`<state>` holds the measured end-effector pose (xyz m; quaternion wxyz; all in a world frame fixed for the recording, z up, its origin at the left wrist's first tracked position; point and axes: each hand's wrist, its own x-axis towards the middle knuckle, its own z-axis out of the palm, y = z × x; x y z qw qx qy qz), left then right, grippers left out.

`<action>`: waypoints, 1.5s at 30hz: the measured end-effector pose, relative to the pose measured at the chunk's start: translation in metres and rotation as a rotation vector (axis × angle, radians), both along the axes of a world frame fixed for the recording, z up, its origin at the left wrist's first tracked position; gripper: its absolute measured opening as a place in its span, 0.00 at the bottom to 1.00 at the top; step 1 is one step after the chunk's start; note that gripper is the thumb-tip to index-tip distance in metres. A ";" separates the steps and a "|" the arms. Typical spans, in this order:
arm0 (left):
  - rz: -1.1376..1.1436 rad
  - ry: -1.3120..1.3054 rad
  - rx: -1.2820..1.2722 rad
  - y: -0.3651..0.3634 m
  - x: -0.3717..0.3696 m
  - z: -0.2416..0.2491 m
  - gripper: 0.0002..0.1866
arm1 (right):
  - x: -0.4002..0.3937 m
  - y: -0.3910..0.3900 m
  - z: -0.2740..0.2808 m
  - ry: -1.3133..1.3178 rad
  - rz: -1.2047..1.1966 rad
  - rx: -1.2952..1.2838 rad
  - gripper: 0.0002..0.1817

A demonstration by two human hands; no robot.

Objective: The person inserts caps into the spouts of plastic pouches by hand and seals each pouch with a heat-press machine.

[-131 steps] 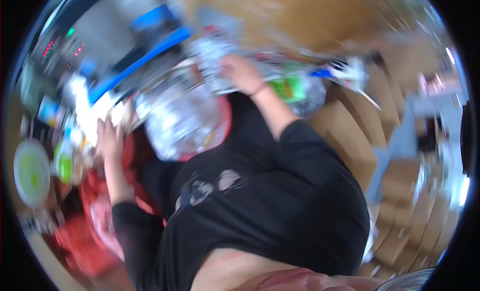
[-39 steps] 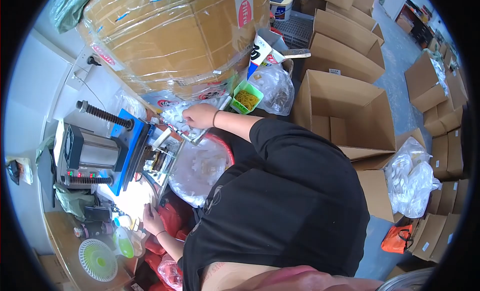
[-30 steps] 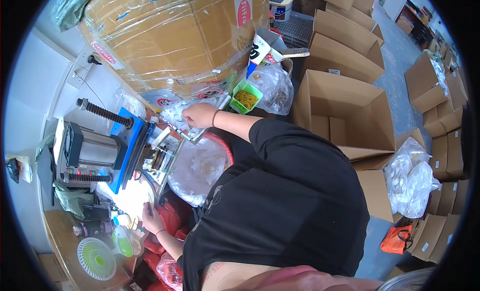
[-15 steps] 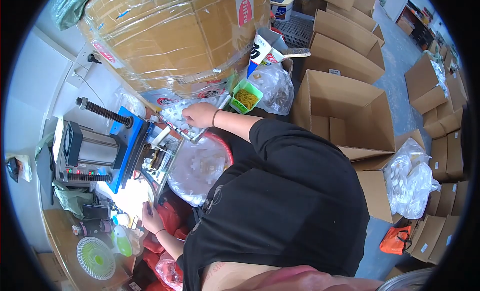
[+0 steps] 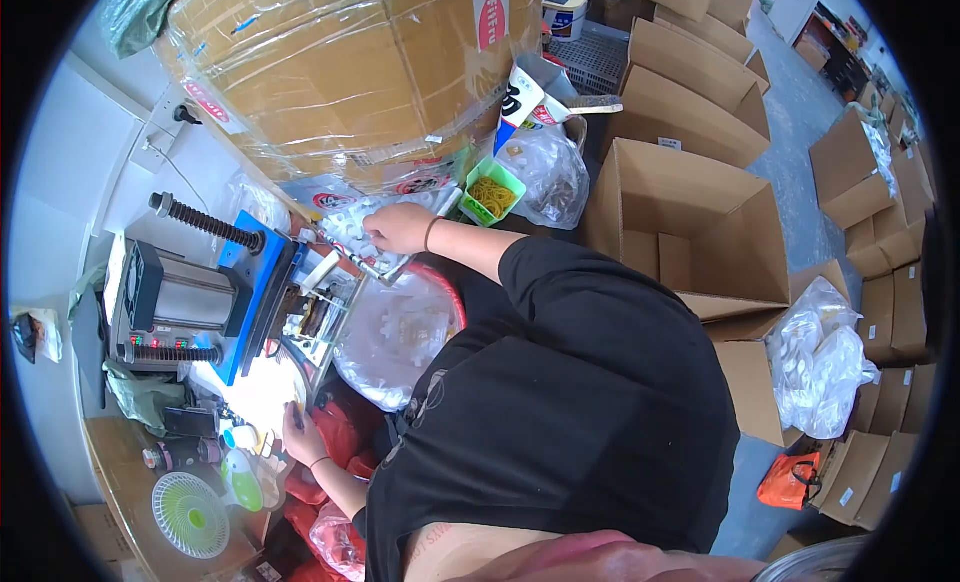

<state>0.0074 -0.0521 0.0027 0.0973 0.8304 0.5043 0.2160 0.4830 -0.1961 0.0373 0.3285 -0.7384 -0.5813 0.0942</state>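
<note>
My right hand (image 5: 398, 228) reaches into a tray of small white pieces (image 5: 345, 225), its fingers bent and closed among them. Whatever the fingertips grip there is hidden. Lower down, my left hand (image 5: 304, 440) is at the front of a press machine (image 5: 190, 292), beside a brightly lit work area (image 5: 265, 387). Its fingers are pinched around something small and dark that I cannot make out. Between my arms stands a red-rimmed tub (image 5: 400, 332) lined with clear plastic, holding pale pieces.
A large taped carton (image 5: 340, 82) stands behind the tray. Beside it is a green basket (image 5: 490, 194) of yellow rubber bands. A green-and-white fan (image 5: 192, 515) sits near my left hand. Open cardboard boxes (image 5: 700, 222) and a plastic bag (image 5: 815, 357) are at the right.
</note>
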 end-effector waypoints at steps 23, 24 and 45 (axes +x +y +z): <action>0.005 -0.015 -0.018 0.000 0.001 0.001 0.19 | 0.002 0.001 0.002 0.010 0.017 -0.075 0.09; 0.009 -0.015 -0.019 0.000 0.002 0.003 0.19 | 0.002 0.000 0.001 0.001 0.008 -0.040 0.09; -0.166 -0.583 -0.572 -0.117 0.069 0.021 0.09 | -0.040 -0.029 0.028 0.366 0.303 0.234 0.05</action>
